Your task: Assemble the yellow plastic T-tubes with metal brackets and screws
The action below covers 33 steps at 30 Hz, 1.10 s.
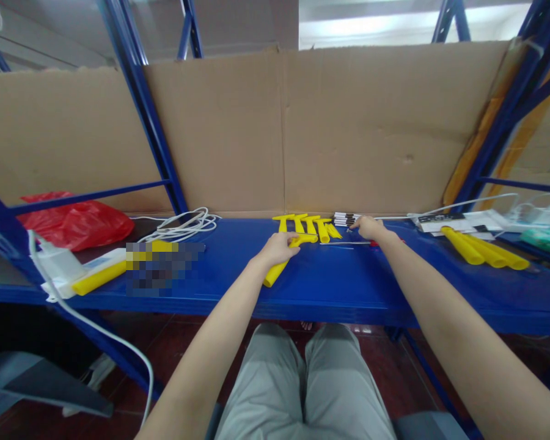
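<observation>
My left hand [279, 249] is closed around a yellow T-shaped plastic piece [275, 274], its tube end angled down towards the shelf's front edge. Just beyond it, several similar yellow T-shaped pieces [297, 223] lie in a row. My right hand [369, 228] reaches over the shelf to the right, fingers drawn together at some tiny parts [349, 230]; what they pinch is too small to make out. Below that hand lies a screwdriver [346, 243], its thin shaft pointing left and its red handle partly hidden by my wrist. Small black-and-white pieces [344, 218] sit behind the fingertips.
The blue metal shelf [229, 263] is backed by cardboard [220, 134]. Yellow tubes [483, 249] lie at right beside papers and cables. On the left are a red plastic bag [80, 220], coiled white cable [187, 225], a power strip and another yellow tube [101, 277]. Blue posts flank the shelf.
</observation>
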Each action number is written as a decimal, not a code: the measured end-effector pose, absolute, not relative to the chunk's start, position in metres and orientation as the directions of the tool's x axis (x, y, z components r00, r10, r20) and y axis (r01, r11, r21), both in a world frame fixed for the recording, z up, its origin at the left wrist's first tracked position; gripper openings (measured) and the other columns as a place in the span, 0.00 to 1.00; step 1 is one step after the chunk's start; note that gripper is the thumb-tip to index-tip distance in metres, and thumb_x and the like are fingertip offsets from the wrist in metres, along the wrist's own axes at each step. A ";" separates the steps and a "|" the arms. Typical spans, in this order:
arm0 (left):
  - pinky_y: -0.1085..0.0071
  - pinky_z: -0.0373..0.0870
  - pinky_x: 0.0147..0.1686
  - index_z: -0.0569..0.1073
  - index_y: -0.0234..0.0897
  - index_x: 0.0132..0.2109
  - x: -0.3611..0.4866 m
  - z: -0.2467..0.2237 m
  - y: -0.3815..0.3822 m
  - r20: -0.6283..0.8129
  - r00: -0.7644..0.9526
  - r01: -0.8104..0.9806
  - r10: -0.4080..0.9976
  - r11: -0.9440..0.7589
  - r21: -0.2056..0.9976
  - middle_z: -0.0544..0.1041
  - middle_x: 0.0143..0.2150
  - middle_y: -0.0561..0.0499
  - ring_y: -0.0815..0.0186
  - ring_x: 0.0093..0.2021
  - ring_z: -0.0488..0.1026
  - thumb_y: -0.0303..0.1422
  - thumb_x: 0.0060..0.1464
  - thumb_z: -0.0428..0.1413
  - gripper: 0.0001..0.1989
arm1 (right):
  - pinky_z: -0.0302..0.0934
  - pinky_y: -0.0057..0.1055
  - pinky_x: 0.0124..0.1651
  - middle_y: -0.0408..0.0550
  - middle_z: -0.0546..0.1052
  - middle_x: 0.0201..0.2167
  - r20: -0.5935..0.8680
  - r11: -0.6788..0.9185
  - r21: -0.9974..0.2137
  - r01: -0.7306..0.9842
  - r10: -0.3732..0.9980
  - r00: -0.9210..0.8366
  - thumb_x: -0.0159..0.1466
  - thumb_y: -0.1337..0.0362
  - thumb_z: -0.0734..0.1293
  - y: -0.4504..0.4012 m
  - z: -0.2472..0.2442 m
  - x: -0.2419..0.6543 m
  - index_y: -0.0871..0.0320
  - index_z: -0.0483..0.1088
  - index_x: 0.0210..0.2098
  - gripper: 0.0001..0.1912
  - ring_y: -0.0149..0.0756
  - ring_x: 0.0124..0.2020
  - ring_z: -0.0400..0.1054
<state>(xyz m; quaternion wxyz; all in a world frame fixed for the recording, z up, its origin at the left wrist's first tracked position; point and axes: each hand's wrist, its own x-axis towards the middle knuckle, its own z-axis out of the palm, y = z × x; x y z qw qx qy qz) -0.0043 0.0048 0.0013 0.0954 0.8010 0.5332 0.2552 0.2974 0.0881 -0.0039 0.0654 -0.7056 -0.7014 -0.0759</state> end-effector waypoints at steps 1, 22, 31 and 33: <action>0.71 0.69 0.44 0.75 0.37 0.55 -0.004 0.001 0.005 0.307 0.303 0.805 0.902 -0.414 0.424 0.80 0.45 0.46 0.61 0.42 0.76 0.31 0.52 0.59 0.21 | 0.59 0.42 0.55 0.48 0.74 0.54 0.199 0.000 0.016 1.000 0.980 -0.003 0.60 0.71 0.59 0.087 -0.003 0.298 0.46 0.76 0.49 0.23 0.46 0.56 0.64; 0.71 0.68 0.47 0.75 0.40 0.55 -0.006 -0.001 0.009 0.316 0.326 0.805 0.891 -0.437 0.401 0.79 0.47 0.46 0.59 0.47 0.75 0.33 0.52 0.59 0.22 | 0.60 0.42 0.54 0.51 0.75 0.53 0.187 0.003 0.058 0.998 0.982 -0.014 0.60 0.69 0.59 0.074 -0.001 0.289 0.52 0.77 0.45 0.19 0.45 0.56 0.65; 0.71 0.68 0.47 0.75 0.39 0.55 -0.006 -0.002 0.008 0.313 0.321 0.809 0.894 -0.431 0.400 0.79 0.48 0.46 0.60 0.47 0.76 0.32 0.52 0.58 0.22 | 0.60 0.43 0.52 0.52 0.78 0.46 0.157 -0.062 -0.033 0.998 0.985 0.067 0.59 0.67 0.62 0.074 -0.003 0.289 0.54 0.77 0.39 0.14 0.46 0.51 0.68; 0.70 0.68 0.47 0.75 0.39 0.55 -0.005 -0.001 0.007 0.310 0.320 0.812 0.895 -0.428 0.398 0.79 0.48 0.46 0.59 0.47 0.76 0.32 0.52 0.58 0.22 | 0.60 0.47 0.53 0.55 0.78 0.45 0.135 -0.102 -0.029 0.994 0.985 0.105 0.59 0.68 0.62 0.074 -0.003 0.289 0.55 0.77 0.40 0.14 0.48 0.51 0.68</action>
